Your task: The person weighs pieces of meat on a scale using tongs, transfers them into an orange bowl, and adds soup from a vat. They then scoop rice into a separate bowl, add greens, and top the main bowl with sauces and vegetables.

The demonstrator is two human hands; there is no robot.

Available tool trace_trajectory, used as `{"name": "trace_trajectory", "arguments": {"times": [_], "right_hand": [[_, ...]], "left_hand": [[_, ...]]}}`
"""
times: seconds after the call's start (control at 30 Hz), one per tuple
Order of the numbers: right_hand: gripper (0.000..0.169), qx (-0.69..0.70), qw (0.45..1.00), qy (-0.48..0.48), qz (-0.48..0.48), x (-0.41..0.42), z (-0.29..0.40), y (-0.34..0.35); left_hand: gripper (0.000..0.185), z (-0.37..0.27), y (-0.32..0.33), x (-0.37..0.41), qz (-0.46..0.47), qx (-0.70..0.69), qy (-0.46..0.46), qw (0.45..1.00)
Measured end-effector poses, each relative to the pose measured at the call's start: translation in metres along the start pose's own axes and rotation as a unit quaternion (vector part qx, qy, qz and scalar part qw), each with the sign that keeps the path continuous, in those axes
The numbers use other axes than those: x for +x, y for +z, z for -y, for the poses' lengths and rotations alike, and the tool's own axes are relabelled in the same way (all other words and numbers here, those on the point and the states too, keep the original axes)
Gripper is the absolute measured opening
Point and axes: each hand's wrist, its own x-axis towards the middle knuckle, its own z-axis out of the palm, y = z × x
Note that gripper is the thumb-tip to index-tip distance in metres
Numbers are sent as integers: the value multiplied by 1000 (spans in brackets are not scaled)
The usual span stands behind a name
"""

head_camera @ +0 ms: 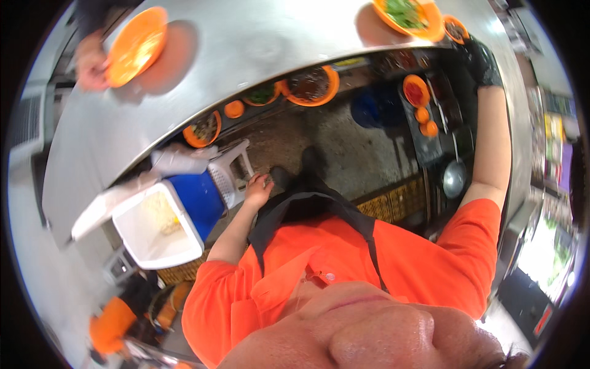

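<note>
My right hand (pixel 481 62), in a black glove, reaches to the far right end of the steel counter. Its fingers are on the rim of a small orange bowl (pixel 455 30) with dark bits inside. Touching that bowl or just beside it, a large orange bowl (pixel 428 20) contains leafy greens (pixel 404 14). My left hand (pixel 259 190) is bare and hangs low beside my black apron (pixel 318 198), fingers apart, with nothing in it. Nearest to it is a white plastic stool (pixel 228 177).
At the upper left, another person's hand (pixel 91 62) holds an orange bowl (pixel 138 48) over the steel counter (pixel 258 27). Under its edge sit orange bowls of food (pixel 333 87). A white tub (pixel 184 249) stands at left; a metal ladle (pixel 455 179) lies at right.
</note>
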Motion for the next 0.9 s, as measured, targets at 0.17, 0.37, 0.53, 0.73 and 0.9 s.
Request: {"name": "trace_trajectory", "arguments": {"times": [0.17, 0.37, 0.53, 0.73, 0.9], "right_hand": [[27, -169, 978, -113, 40, 61, -54, 28], [29, -122, 980, -121, -97, 86, -3, 61], [33, 148, 976, -58, -147, -2, 115, 138], [39, 332, 919, -31, 209, -128, 283, 271], [46, 183, 811, -348, 433, -142, 464, 327]], "left_hand": [[46, 28, -34, -58, -70, -58, -61, 994], [32, 30, -88, -156, -319, -212, -38, 923], [23, 71, -149, -230, -482, -312, -275, 772], [29, 241, -159, -185, -343, -64, -352, 869], [36, 368, -131, -116, -31, 31, -456, 889]]}}
